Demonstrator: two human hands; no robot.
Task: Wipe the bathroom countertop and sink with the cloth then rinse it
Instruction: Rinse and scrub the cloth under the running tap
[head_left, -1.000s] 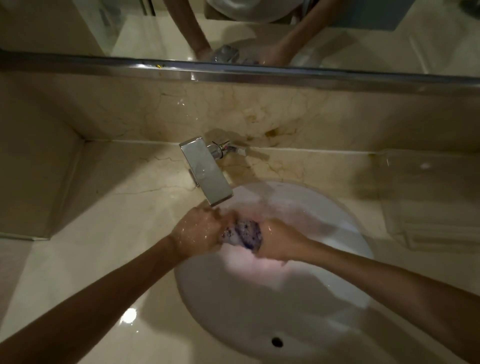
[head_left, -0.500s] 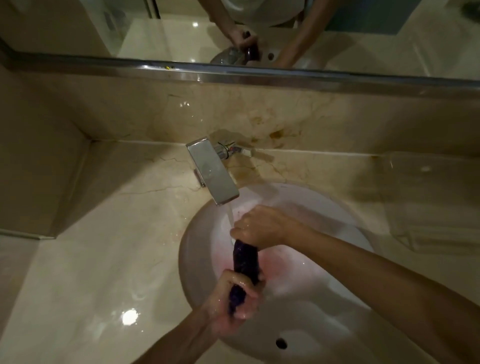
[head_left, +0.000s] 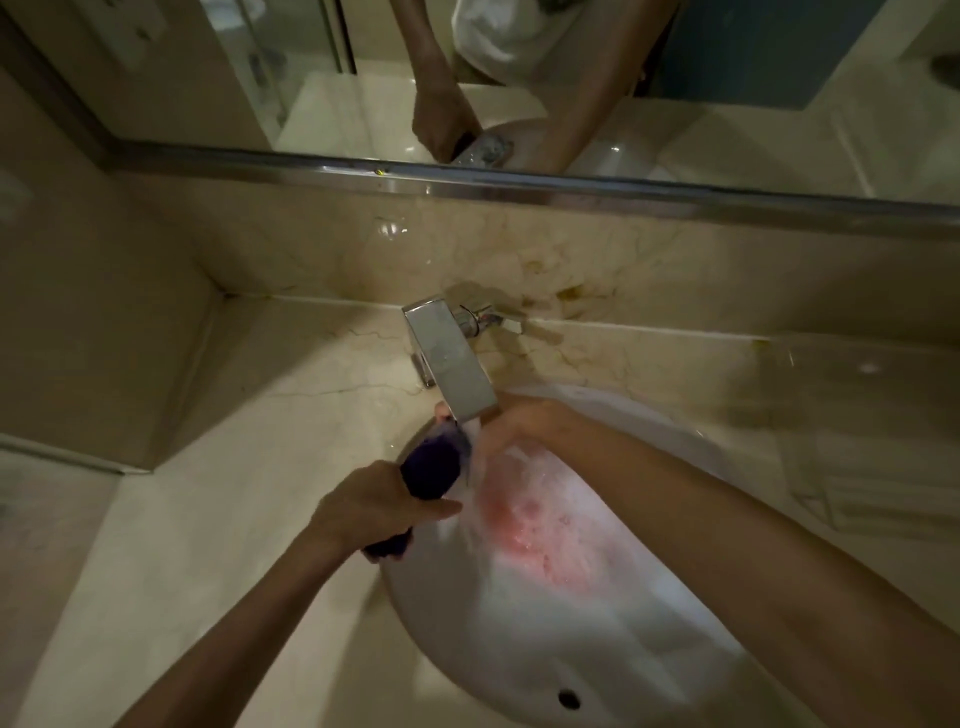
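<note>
- Cloth lay twisted into a roll, long axis running from faucet spout down-left
- Left hand gripped its lower end; right hand held the upper end, nearer the spout

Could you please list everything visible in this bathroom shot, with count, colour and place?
cloth: one, dark purple, twisted into a roll under the faucet spout, over the left edge of the sink.
faucet: one, chrome, square spout, at the back of the sink, reaching over the basin.
sink: one, white, oval, set in the countertop; pinkish tint in the water at its middle; dark overflow hole near the front.
countertop: one, beige marble, around the sink, wet sheen.
backsplash: one, beige marble with brownish stains behind the faucet.
mirror: one, chrome lower trim, above the backsplash, reflecting the person's arms.
left hand: one, grips the near end of the cloth.
right hand: one, holds the far end by the spout.
</note>
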